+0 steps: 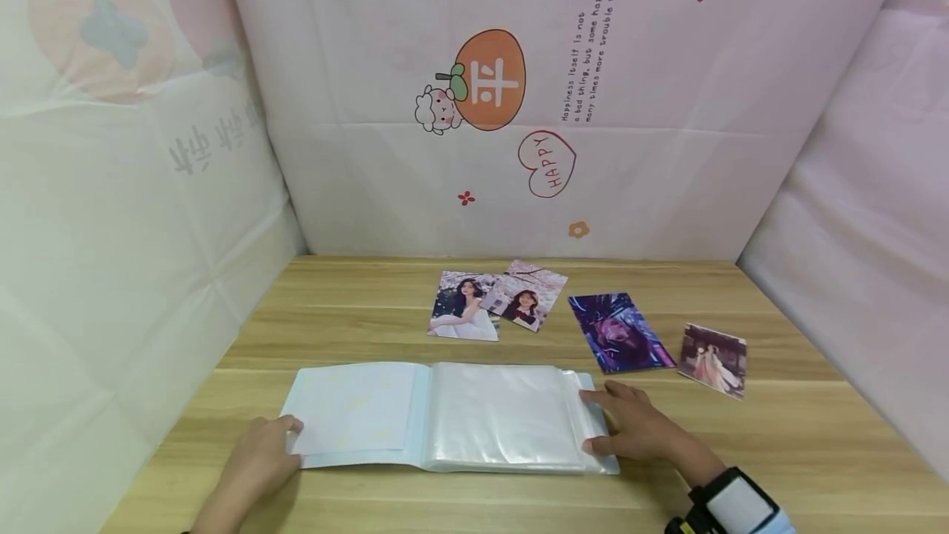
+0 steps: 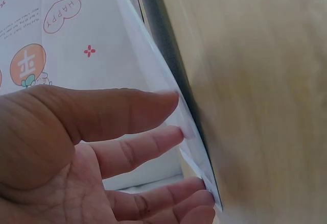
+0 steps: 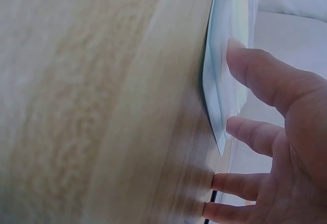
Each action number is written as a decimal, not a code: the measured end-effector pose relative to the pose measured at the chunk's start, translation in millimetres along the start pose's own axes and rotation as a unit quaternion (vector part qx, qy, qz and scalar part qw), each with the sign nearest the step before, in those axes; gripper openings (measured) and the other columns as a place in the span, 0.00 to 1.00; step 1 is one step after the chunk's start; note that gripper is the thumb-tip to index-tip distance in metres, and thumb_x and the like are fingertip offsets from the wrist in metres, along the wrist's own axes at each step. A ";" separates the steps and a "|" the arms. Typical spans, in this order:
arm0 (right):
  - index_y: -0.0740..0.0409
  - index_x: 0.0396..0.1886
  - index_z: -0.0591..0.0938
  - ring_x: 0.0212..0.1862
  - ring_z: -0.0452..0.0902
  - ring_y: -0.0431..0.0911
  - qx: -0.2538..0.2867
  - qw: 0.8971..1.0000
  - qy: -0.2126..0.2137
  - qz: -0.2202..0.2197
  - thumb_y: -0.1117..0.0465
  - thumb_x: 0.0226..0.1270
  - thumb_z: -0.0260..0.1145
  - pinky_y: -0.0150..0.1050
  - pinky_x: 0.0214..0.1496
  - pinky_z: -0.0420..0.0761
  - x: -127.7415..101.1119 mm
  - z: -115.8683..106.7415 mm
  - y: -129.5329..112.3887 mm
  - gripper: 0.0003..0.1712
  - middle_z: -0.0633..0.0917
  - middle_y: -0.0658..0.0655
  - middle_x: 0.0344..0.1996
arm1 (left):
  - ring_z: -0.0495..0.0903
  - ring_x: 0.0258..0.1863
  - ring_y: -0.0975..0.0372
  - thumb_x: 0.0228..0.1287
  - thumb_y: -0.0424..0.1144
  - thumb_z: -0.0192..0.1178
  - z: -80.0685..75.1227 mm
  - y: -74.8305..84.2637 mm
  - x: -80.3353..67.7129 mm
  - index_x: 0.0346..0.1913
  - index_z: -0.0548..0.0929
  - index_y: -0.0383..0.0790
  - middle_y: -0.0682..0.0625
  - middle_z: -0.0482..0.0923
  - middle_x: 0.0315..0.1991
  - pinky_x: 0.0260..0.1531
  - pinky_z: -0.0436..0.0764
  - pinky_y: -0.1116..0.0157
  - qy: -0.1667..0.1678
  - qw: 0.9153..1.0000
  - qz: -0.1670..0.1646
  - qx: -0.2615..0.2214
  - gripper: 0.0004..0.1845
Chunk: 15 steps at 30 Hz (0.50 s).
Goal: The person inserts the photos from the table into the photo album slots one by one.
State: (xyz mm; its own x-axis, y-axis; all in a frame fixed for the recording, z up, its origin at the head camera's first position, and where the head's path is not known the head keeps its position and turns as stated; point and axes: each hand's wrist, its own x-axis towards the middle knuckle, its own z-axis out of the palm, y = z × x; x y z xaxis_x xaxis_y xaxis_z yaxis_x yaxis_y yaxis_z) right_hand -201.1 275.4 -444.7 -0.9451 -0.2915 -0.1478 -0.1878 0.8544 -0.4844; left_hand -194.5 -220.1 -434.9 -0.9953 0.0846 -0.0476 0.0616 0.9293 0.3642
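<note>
A pale blue photo album [image 1: 421, 423] lies spread flat on the wooden table. Its left cover carries a white sheet [image 1: 356, 410] with faint yellow marks; clear plastic sleeves [image 1: 504, 414] fill the right side. At the left cover's outer edge, my left hand [image 1: 259, 456] rests with its fingers fairly straight, thumb and fingertips touching the edge in the left wrist view. My right hand [image 1: 641, 427] touches the sleeves' right edge with spread thumb and index finger. Two of its other fingers reach down to the table in the right wrist view.
Behind the album lie a photo of a person in white [image 1: 463, 307], overlapped by a blossom portrait [image 1: 530, 295], a purple-blue picture [image 1: 621, 334] and a photo with a flowing dress [image 1: 713, 359]. Printed white cloth [image 1: 371, 188] walls the table's back and sides.
</note>
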 end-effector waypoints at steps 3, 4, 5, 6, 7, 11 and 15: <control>0.56 0.64 0.70 0.61 0.50 0.75 -0.003 1.000 0.001 0.001 0.41 0.50 0.70 0.73 0.53 0.55 -0.5 -0.7 -0.7 0.44 0.59 0.77 0.63 | 0.73 0.37 0.47 0.42 0.33 0.67 -0.8 -0.8 -0.2 0.42 0.80 0.29 0.39 0.75 0.36 0.37 0.74 0.48 0.003 1.000 0.008 -0.003 0.19; 0.56 0.64 0.70 0.61 0.50 0.75 -0.003 1.000 0.002 0.001 0.41 0.50 0.70 0.73 0.53 0.55 -0.6 -0.9 -0.9 0.44 0.59 0.77 0.63 | 0.73 0.38 0.46 0.42 0.33 0.67 -1.4 -0.5 -0.1 0.42 0.80 0.30 0.39 0.75 0.36 0.39 0.74 0.47 0.002 1.000 0.011 -0.005 0.19; 0.57 0.64 0.70 0.61 0.50 0.75 -0.004 1.000 0.003 0.001 0.41 0.50 0.70 0.73 0.53 0.55 -0.5 -1.1 -0.9 0.44 0.59 0.77 0.62 | 0.73 0.39 0.45 0.42 0.33 0.67 -1.7 -0.8 0.0 0.42 0.80 0.30 0.38 0.75 0.36 0.40 0.73 0.46 0.001 1.000 0.013 -0.006 0.19; 0.57 0.64 0.70 0.61 0.50 0.75 -0.005 1.000 0.003 -0.001 0.41 0.50 0.70 0.73 0.53 0.55 -0.4 -1.3 -0.8 0.44 0.59 0.77 0.62 | 0.73 0.40 0.45 0.42 0.33 0.67 -2.1 -1.1 0.0 0.42 0.80 0.30 0.38 0.76 0.37 0.40 0.73 0.46 0.000 1.000 0.014 -0.009 0.19; 0.57 0.64 0.70 0.61 0.50 0.75 -0.005 1.000 0.004 -0.002 0.41 0.50 0.70 0.73 0.53 0.55 -0.5 -1.3 -0.8 0.44 0.59 0.77 0.62 | 0.73 0.40 0.44 0.42 0.33 0.67 -2.5 -1.3 0.1 0.42 0.80 0.30 0.38 0.76 0.37 0.40 0.73 0.46 -0.002 1.000 0.015 -0.011 0.19; 0.62 0.65 0.67 0.59 0.53 0.76 -0.008 1.000 0.008 -0.027 0.40 0.50 0.69 0.72 0.53 0.56 -0.7 -2.6 1.0 0.48 0.61 0.78 0.61 | 0.73 0.40 0.44 0.42 0.33 0.67 -3.8 -2.2 0.3 0.42 0.80 0.30 0.37 0.75 0.38 0.41 0.73 0.45 -0.012 1.000 0.013 -0.016 0.20; 0.70 0.65 0.63 0.59 0.57 0.73 -0.001 0.998 0.029 -0.055 0.40 0.52 0.67 0.68 0.56 0.58 1.9 -7.1 6.5 0.51 0.64 0.77 0.59 | 0.74 0.40 0.44 0.43 0.35 0.68 -5.7 -2.8 -1.2 0.43 0.80 0.30 0.36 0.75 0.38 0.41 0.73 0.45 -0.020 1.000 0.009 -0.015 0.21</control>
State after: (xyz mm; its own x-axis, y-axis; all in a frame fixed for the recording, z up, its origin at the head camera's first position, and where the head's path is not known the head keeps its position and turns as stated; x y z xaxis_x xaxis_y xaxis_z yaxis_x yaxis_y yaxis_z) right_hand -206.0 283.5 -442.0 -0.9329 -0.3574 -0.0439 -0.2911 0.8202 -0.4924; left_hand -193.9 -224.8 -430.6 -0.9902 0.1161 -0.0778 0.0765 0.9163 0.3931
